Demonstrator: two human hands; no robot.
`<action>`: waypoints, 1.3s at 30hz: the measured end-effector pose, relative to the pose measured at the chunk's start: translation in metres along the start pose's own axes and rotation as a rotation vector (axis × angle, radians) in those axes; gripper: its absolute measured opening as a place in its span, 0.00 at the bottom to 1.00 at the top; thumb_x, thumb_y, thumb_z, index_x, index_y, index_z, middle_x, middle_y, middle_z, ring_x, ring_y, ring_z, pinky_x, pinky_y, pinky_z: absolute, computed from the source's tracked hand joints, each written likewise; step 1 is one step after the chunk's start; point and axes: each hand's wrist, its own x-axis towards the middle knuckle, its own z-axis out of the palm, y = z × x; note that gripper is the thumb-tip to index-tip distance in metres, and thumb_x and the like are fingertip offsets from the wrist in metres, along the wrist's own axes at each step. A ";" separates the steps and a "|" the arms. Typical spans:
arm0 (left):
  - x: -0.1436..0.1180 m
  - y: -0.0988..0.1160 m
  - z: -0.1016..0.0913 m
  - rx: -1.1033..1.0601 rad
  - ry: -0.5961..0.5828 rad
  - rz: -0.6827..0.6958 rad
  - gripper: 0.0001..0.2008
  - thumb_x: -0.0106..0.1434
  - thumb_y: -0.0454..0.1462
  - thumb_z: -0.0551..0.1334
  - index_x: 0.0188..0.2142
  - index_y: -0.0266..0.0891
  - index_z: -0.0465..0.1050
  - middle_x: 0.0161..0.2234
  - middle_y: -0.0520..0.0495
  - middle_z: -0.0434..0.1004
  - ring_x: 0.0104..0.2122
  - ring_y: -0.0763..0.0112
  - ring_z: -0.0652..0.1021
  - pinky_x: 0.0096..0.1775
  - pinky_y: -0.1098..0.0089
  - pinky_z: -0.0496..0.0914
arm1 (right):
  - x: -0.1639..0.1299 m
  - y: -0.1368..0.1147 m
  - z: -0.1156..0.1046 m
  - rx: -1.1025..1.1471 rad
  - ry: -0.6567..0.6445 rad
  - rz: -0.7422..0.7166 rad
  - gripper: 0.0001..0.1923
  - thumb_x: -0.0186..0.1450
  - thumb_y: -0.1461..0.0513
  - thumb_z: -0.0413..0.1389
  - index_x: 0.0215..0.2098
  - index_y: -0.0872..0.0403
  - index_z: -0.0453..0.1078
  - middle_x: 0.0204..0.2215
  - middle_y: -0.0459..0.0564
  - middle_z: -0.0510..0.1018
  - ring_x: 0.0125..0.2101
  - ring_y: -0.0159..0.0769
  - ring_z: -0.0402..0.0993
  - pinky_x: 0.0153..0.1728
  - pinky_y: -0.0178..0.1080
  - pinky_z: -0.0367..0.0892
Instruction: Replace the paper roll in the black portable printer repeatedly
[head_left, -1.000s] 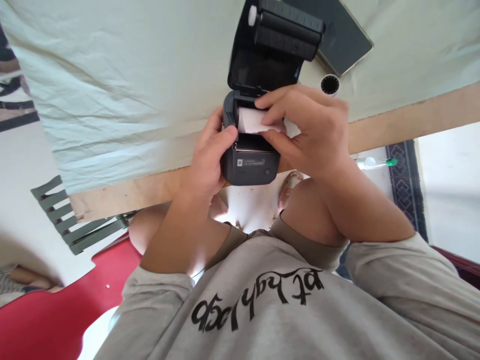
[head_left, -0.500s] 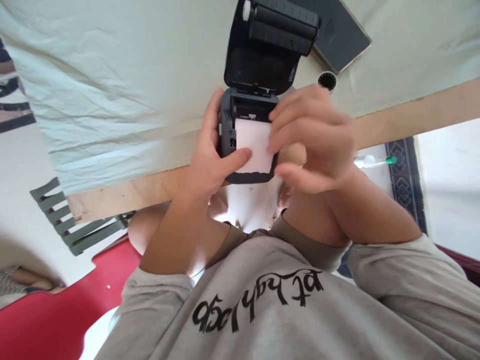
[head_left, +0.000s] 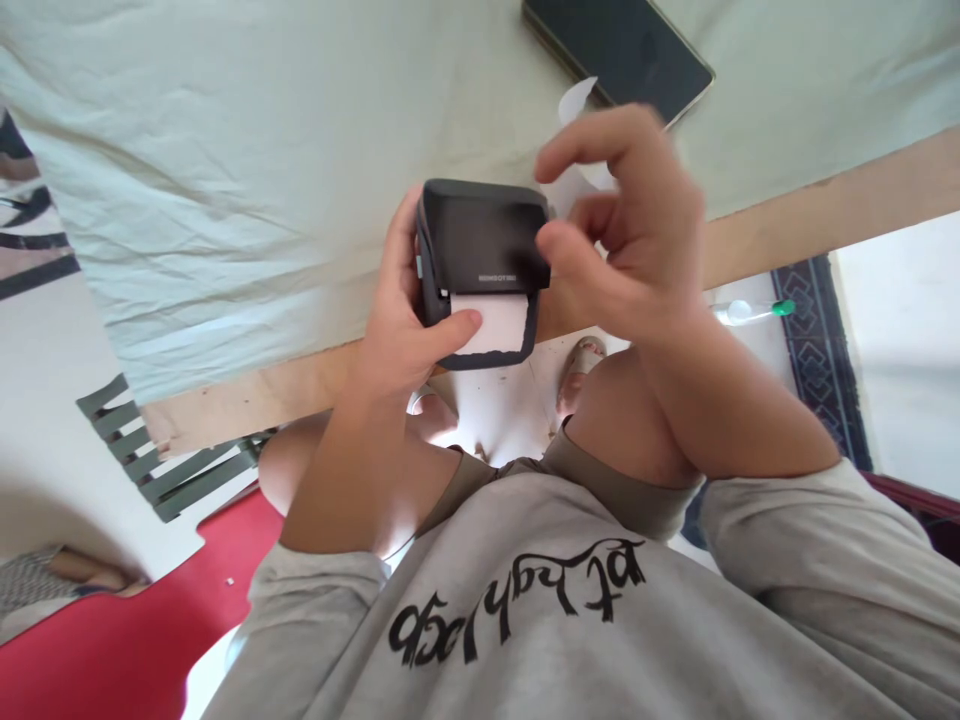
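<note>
My left hand (head_left: 409, 320) is wrapped round the left side of a small black portable receipt printer (head_left: 487, 230). Its thumb presses on the white paper (head_left: 495, 322) that sticks out from beneath the lid. The lid is folded down over the printer; whether it is latched cannot be told. Beside the lid's right edge, my right hand (head_left: 634, 220) is raised with its thumb and forefinger apart and nothing between them. A curled strip of white paper (head_left: 574, 190) shows partly behind the right hand.
A dark smartphone (head_left: 630, 55) lies on the pale cloth (head_left: 262, 150) at the top. The table's wooden edge (head_left: 810, 205) runs across below the cloth. A clear bottle with a green cap (head_left: 782, 308), a red surface (head_left: 112, 640) and a green slatted piece (head_left: 157, 460) are lower down.
The printer's lid has swung from standing up to folded down over the paper roll. My right hand has lifted a little, its fingers now curled apart. The printer has shifted slightly left.
</note>
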 end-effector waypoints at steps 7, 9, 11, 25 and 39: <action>0.004 0.009 0.015 -0.152 0.015 0.050 0.29 0.52 0.49 0.73 0.53 0.56 0.68 0.48 0.53 0.73 0.43 0.66 0.78 0.40 0.66 0.76 | 0.000 0.006 0.003 -0.068 -0.205 0.014 0.14 0.67 0.56 0.58 0.51 0.48 0.67 0.51 0.51 0.73 0.51 0.38 0.72 0.32 0.35 0.75; 0.003 0.019 0.022 -0.086 0.123 -0.100 0.21 0.59 0.40 0.69 0.51 0.57 0.68 0.49 0.53 0.71 0.48 0.67 0.75 0.48 0.65 0.73 | 0.000 0.001 0.006 -0.108 -0.218 0.026 0.14 0.67 0.58 0.58 0.50 0.48 0.66 0.52 0.51 0.73 0.49 0.37 0.73 0.36 0.36 0.75; 0.002 0.027 0.027 -0.078 0.146 -0.121 0.23 0.57 0.40 0.70 0.50 0.57 0.67 0.49 0.54 0.71 0.48 0.64 0.75 0.46 0.63 0.73 | -0.001 -0.004 0.008 -0.153 -0.230 0.036 0.14 0.67 0.60 0.59 0.50 0.49 0.67 0.54 0.50 0.73 0.46 0.35 0.74 0.35 0.36 0.75; -0.001 0.025 0.021 -0.100 0.135 -0.183 0.33 0.54 0.41 0.72 0.57 0.54 0.62 0.51 0.53 0.73 0.52 0.56 0.74 0.49 0.59 0.70 | 0.090 0.067 -0.055 -0.860 -0.158 0.667 0.35 0.58 0.56 0.64 0.61 0.59 0.63 0.57 0.60 0.70 0.57 0.51 0.67 0.51 0.48 0.61; -0.003 0.029 0.021 -0.049 0.154 -0.211 0.32 0.54 0.41 0.70 0.56 0.57 0.63 0.52 0.51 0.72 0.48 0.60 0.76 0.46 0.63 0.73 | 0.106 0.105 -0.047 -0.824 -0.059 0.732 0.52 0.38 0.49 0.74 0.58 0.55 0.66 0.52 0.56 0.78 0.54 0.55 0.71 0.53 0.59 0.57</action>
